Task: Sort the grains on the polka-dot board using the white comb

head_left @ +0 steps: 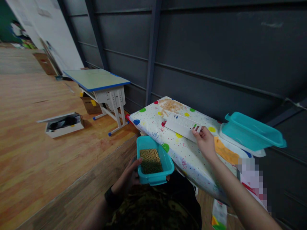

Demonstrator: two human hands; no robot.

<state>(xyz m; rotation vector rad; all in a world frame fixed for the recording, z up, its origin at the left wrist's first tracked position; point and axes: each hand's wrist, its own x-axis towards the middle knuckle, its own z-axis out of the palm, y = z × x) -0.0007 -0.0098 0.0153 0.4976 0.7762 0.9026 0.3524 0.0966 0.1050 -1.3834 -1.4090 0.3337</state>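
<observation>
My left hand [130,171] grips the side of a turquoise plastic container [169,163], held low at the table's near edge. Inside lie small round beans [150,156], tan toward the far end and dark green toward me. Over the table, my right hand [203,140] pinches the right end of a flat white strip [179,126] with slots and holes in it. The strip's far end reaches close to a spread of tan beans [170,105] on the patterned tablecloth [153,123]. Whether the strip touches the cloth, I cannot tell.
To the right, a second turquoise container [255,131] rests on a white lid [259,152], beside an orange cloth [225,150]. A school desk [98,80], a white box [64,126] and a cardboard box [90,103] stand left. A dark panelled wall [216,54] runs behind the table.
</observation>
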